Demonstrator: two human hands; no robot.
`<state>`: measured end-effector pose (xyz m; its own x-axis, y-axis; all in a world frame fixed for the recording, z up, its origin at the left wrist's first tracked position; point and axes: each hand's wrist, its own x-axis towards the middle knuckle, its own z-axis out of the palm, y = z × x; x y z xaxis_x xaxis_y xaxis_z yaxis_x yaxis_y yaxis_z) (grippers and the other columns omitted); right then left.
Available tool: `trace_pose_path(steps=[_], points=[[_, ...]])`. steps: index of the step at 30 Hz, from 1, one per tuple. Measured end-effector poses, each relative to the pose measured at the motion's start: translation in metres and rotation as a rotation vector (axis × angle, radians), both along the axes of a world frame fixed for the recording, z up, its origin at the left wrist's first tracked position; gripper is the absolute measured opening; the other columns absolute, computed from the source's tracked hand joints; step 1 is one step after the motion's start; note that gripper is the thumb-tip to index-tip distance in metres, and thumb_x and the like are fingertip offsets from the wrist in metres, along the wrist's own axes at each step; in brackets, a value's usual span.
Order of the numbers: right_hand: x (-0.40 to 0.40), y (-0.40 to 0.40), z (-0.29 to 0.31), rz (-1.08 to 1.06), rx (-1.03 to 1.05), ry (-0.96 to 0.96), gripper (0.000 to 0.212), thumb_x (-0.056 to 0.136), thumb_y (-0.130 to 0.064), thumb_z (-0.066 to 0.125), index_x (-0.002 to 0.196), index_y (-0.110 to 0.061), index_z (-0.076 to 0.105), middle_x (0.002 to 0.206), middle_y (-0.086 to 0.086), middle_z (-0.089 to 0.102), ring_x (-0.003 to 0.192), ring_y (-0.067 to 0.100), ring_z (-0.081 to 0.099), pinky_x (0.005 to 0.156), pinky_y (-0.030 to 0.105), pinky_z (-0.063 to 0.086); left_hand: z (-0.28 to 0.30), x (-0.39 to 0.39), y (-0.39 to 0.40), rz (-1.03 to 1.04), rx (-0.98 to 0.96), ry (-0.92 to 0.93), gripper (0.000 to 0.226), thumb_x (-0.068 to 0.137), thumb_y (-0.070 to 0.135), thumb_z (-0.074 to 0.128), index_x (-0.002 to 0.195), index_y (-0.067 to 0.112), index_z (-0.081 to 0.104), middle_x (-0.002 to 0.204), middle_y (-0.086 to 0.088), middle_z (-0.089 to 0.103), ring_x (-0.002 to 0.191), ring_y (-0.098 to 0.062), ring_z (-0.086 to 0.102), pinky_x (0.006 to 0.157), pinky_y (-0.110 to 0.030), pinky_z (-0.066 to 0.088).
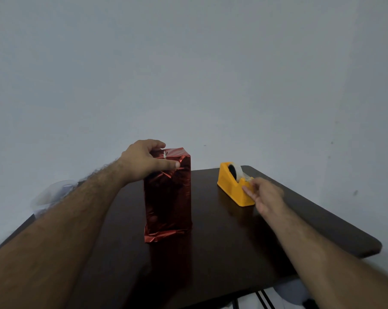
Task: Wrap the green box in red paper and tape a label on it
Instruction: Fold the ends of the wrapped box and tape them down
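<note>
Taping stage | counter [233, 253] carries wrapped box [168, 197], upright, top gripped by left hand [144, 161] | right hand [266, 197] pinches tape at yellow dispenser [234, 186] | next: pull strip, tear cleanly; no label visible.

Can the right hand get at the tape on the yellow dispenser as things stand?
Probably yes: the right hand is already at the cutter end of the yellow dispenser, with nothing between its fingers and the tape.
</note>
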<state>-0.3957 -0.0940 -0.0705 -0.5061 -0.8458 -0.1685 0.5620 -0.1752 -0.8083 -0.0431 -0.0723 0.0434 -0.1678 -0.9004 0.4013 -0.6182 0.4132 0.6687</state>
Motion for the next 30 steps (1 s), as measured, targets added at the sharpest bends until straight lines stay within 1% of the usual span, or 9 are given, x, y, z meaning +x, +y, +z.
trace_pose_path(steps=[4, 7, 12, 17, 19, 22, 24, 26, 30], points=[[0.005, 0.0, -0.009, -0.033, 0.01, 0.04, 0.017, 0.089, 0.011, 0.072, 0.099, 0.004, 0.06, 0.116, 0.02, 0.063, 0.093, 0.021, 0.067, 0.08, 0.044, 0.066, 0.0, 0.001, 0.0, -0.006, -0.003, 0.0, 0.118, 0.043, 0.076, 0.086, 0.146, 0.024, 0.061, 0.129, 0.007, 0.067, 0.114, -0.014, 0.066, 0.105, -0.036, 0.052], [0.006, 0.0, -0.014, -0.033, 0.032, 0.075, 0.026, 0.089, 0.007, 0.074, 0.111, 0.008, 0.061, 0.112, 0.016, 0.062, 0.089, 0.018, 0.066, 0.082, 0.044, 0.065, 0.0, 0.001, 0.0, -0.015, -0.004, 0.009, 0.118, 0.043, 0.076, 0.086, 0.146, 0.024, 0.061, 0.13, 0.006, 0.068, 0.113, -0.013, 0.067, 0.105, -0.037, 0.053], [0.01, 0.0, -0.023, -0.057, 0.119, 0.146, 0.046, 0.089, -0.005, 0.081, 0.131, 0.002, 0.061, 0.127, 0.009, 0.06, 0.111, 0.026, 0.065, 0.074, 0.046, 0.067, 0.0, 0.001, -0.002, -0.014, 0.003, 0.017, 0.118, 0.042, 0.076, 0.087, 0.146, 0.025, 0.061, 0.131, 0.005, 0.069, 0.114, -0.014, 0.068, 0.107, -0.039, 0.053], [0.016, 0.001, -0.031, -0.155, 0.372, 0.474, 0.02, 0.08, 0.007, 0.075, 0.096, -0.002, 0.066, 0.101, 0.012, 0.066, 0.087, 0.024, 0.064, 0.073, 0.039, 0.058, -0.001, 0.001, -0.002, -0.012, 0.004, 0.012, 0.118, 0.042, 0.077, 0.087, 0.145, 0.026, 0.061, 0.13, 0.005, 0.069, 0.112, -0.013, 0.067, 0.104, -0.037, 0.054], [0.019, 0.002, -0.036, -0.197, 0.296, 0.596, 0.011, 0.086, 0.001, 0.073, 0.083, -0.006, 0.065, 0.08, 0.007, 0.058, 0.078, 0.023, 0.06, 0.063, 0.033, 0.047, -0.001, 0.001, -0.002, -0.006, 0.002, 0.013, 0.119, 0.041, 0.077, 0.087, 0.145, 0.026, 0.062, 0.13, 0.006, 0.069, 0.112, -0.013, 0.067, 0.104, -0.038, 0.054], [0.028, 0.004, -0.041, -0.269, 0.063, 0.795, 0.036, 0.091, -0.014, 0.073, 0.059, -0.011, 0.059, 0.068, 0.005, 0.048, 0.065, 0.019, 0.051, 0.06, 0.033, 0.04, -0.001, 0.0, -0.003, 0.0, 0.003, 0.005, 0.118, 0.041, 0.078, 0.087, 0.145, 0.026, 0.062, 0.131, 0.006, 0.069, 0.114, -0.015, 0.067, 0.108, -0.041, 0.053], [0.036, 0.01, -0.035, -0.264, -0.073, 0.891, 0.03, 0.091, -0.021, 0.075, 0.063, -0.015, 0.066, 0.086, 0.004, 0.061, 0.083, 0.016, 0.06, 0.075, 0.031, 0.05, -0.001, 0.0, -0.003, 0.0, 0.001, -0.003, 0.118, 0.042, 0.078, 0.086, 0.145, 0.026, 0.062, 0.131, 0.006, 0.068, 0.115, -0.015, 0.067, 0.108, -0.04, 0.053], [0.049, 0.022, -0.017, -0.126, -0.23, 0.928, 0.02, 0.094, -0.017, 0.074, 0.074, -0.022, 0.073, 0.1, -0.007, 0.067, 0.1, 0.002, 0.061, 0.091, 0.022, 0.048, -0.001, -0.001, -0.001, -0.007, 0.005, -0.003, 0.117, 0.043, 0.076, 0.087, 0.146, 0.025, 0.061, 0.131, 0.006, 0.068, 0.114, -0.014, 0.067, 0.105, -0.036, 0.052], [0.078, 0.042, 0.048, 0.222, -0.455, 0.846, 0.014, 0.103, -0.014, 0.065, 0.09, -0.014, 0.071, 0.098, -0.003, 0.074, 0.093, -0.004, 0.066, 0.08, 0.008, 0.047, 0.0, -0.003, 0.0, 0.0, 0.022, -0.013, 0.107, 0.056, 0.066, 0.094, 0.147, 0.022, 0.06, 0.13, 0.004, 0.068, 0.113, -0.015, 0.067, 0.103, -0.035, 0.053]])
